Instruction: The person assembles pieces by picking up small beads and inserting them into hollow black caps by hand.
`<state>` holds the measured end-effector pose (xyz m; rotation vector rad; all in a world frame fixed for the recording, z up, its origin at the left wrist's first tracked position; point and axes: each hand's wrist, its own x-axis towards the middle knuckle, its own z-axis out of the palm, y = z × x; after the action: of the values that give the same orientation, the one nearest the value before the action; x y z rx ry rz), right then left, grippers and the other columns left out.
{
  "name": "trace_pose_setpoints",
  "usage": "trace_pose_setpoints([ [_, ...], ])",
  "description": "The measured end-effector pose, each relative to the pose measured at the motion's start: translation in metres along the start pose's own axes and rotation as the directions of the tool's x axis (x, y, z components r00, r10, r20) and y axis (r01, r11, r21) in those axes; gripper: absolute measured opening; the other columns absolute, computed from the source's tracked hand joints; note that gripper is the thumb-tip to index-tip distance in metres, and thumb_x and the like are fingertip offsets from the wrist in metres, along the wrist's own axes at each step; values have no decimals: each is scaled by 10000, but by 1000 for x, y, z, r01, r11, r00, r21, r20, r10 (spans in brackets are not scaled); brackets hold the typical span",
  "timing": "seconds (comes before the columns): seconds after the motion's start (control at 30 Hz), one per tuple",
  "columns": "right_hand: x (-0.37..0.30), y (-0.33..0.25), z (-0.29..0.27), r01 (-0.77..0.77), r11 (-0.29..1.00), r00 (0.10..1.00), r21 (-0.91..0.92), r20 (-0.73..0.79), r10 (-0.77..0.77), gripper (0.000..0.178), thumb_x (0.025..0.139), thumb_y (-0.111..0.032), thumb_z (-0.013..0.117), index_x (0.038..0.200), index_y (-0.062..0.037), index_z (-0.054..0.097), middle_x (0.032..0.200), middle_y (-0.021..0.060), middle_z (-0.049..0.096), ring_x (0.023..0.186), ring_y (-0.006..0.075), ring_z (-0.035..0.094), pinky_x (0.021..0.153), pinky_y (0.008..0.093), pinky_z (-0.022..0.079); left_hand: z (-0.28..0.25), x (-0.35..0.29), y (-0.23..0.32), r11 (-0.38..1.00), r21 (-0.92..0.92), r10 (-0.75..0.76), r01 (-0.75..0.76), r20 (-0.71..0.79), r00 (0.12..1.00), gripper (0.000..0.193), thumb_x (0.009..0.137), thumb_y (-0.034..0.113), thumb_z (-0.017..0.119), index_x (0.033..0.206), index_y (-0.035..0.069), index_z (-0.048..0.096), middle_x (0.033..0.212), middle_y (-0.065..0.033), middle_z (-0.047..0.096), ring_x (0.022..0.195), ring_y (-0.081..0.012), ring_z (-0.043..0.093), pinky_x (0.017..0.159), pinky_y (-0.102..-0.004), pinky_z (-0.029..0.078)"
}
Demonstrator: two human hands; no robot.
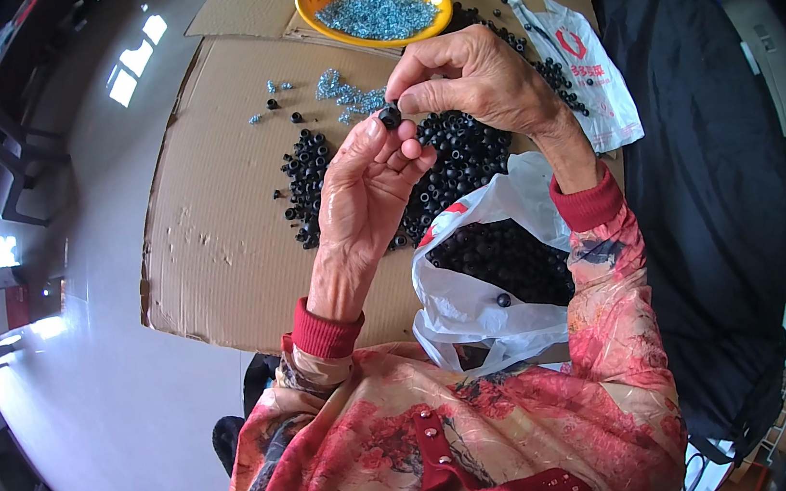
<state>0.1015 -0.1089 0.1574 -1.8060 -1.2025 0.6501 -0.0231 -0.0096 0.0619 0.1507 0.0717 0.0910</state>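
Between the thumb and fingertips of my left hand (362, 186) is a small round black knob-like piece (389, 117). My right hand (486, 80) reaches in from the right, thumb and forefinger pinched at the top of that piece. Whatever those fingertips hold, if anything, is too small to make out. Beneath the hands, a pile of similar black pieces (465, 150) lies on the cardboard (204, 199), with a smaller black heap (306, 163) to the left. Just beyond my left fingertips is a little scatter of bluish metal bits (336, 87).
At the far edge stands a yellow bowl (306, 15) holding many bluish metal bits. A white plastic bag (480, 328) full of black pieces gapes open near my lap. Another white bag (616, 113) lies flat at the right, beside black cloth (704, 171). Grey floor (99, 298) shows left.
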Motion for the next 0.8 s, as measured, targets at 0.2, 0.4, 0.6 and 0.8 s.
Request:
trace_pose_setpoints([
  [0.2,0,3,1,83,996,996,-24,-21,-84,145,789,-123,623,846,9,639,739,56,644,695,99,608,665,227,492,2,0,-1,1000,11,5,-5,-3,1000,179,873,150,528,981,9,545,861,-97,615,750,-162,587,793,-377,491],
  [0.4,-2,9,5,104,994,992,-10,-66,-105,120,784,-101,611,824,11,629,731,58,640,693,101,608,654,234,495,-7,3,-3,1000,-18,-12,13,74,997,197,912,173,461,970,6,548,891,-95,631,801,-177,614,853,-403,450],
  [0.6,-11,8,18,266,904,915,-334,-209,-346,109,734,-79,603,780,19,589,724,103,609,644,227,612,618,298,492,-1,1,-3,999,-33,-23,23,13,1000,185,895,159,491,980,9,555,876,-82,617,802,-161,591,831,-380,461],
  [0.8,-18,13,23,362,759,833,-542,-177,-524,189,662,-79,625,824,-2,567,816,115,582,781,283,591,715,352,475,-6,2,-4,999,-23,-44,44,33,999,230,906,181,468,1011,-13,534,960,-126,614,938,-205,580,933,-402,402],
])
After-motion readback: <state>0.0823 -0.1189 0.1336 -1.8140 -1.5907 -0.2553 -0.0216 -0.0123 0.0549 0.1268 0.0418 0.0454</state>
